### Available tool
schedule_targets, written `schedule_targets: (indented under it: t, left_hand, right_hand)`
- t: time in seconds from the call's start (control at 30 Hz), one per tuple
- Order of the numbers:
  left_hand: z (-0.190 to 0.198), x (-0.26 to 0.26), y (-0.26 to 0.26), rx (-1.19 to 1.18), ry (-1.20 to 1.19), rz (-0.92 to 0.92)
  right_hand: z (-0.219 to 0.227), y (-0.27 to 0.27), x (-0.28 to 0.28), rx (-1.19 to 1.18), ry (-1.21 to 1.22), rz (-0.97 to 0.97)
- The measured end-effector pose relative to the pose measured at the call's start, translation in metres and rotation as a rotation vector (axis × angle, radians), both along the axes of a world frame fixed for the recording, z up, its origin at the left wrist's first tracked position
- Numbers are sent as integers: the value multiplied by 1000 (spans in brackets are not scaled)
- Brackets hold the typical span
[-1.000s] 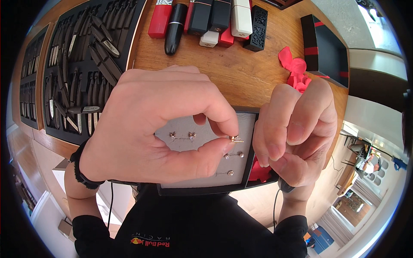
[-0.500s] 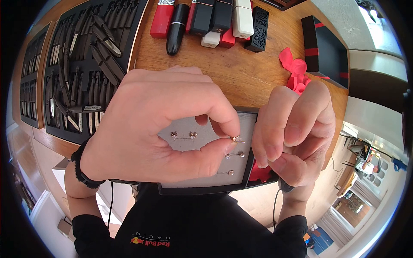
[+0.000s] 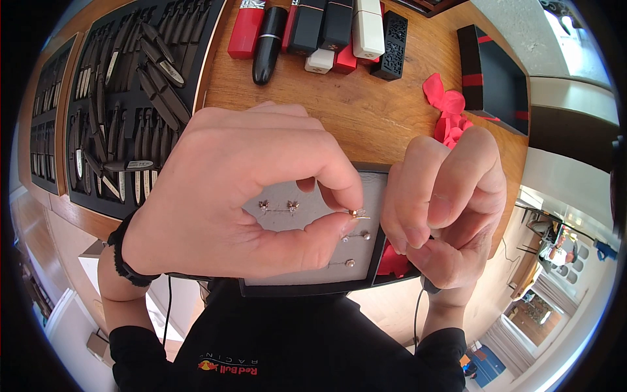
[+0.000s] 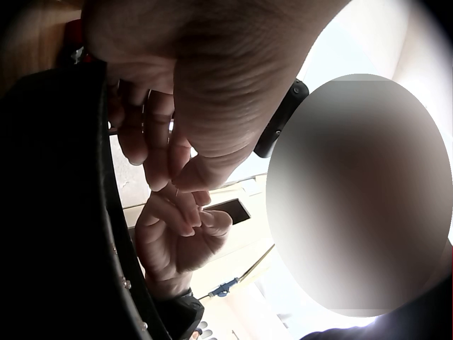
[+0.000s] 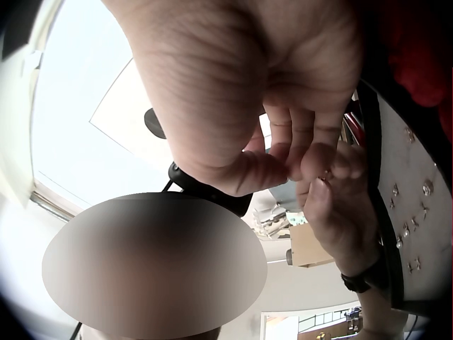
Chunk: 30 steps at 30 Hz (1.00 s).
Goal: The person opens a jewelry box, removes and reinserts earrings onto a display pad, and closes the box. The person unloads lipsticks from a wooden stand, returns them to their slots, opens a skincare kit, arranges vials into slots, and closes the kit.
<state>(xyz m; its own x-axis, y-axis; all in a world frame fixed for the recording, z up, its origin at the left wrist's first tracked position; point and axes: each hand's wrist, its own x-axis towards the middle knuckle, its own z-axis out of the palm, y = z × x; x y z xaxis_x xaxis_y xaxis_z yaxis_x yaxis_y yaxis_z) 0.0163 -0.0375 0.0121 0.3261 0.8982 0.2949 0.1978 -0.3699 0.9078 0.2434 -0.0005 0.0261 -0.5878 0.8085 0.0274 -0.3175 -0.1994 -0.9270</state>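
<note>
Between thumb and index finger, my left hand (image 3: 241, 189) pinches a small gold-coloured earring (image 3: 357, 214) whose thin post points right. Just right of it is my right hand (image 3: 450, 202), fingers curled and thumb tip against a fingertip; nothing shows between them. Both hands are above a black jewellery box (image 3: 307, 287) lined with a pale grey pad (image 3: 287, 187). On the pad sit a flower-shaped pair of earrings (image 3: 292, 206) and pearl-like studs (image 3: 350, 263). The left hand covers part of the pad. In the right wrist view, more earrings (image 5: 427, 188) show on it.
A red lining (image 3: 394, 262) shows in the box's right side. Behind are lipstick-like tubes and boxes (image 3: 305, 29), a pierced black block (image 3: 392, 46), red petals (image 3: 452, 100) and an open black box (image 3: 506, 78). Trays of dark slim pieces (image 3: 124, 98) lie at the left.
My right hand has lowered slightly toward my body, and its thumb has slid a little left under the fingertips. The left hand keeps the earring in almost the same spot.
</note>
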Motion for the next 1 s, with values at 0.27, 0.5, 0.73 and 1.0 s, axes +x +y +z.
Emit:
schedule_targets:
  t: [0.27, 0.5, 0.73, 1.0]
  left_hand:
    - [0, 0, 0, -6, -2, -1]
    - [-1, 1, -1, -2, 0, -3]
    - [1, 1, 0, -3, 8, -13]
    - [-1, 1, -1, -1, 3, -6]
  right_hand:
    - [-1, 0, 0, 8, 42, -3]
    - [-4, 5, 3, 62, 81, 80]
    - [-2, 3, 2, 10, 86, 68]
    - [-3, 5, 3, 25, 92, 113]
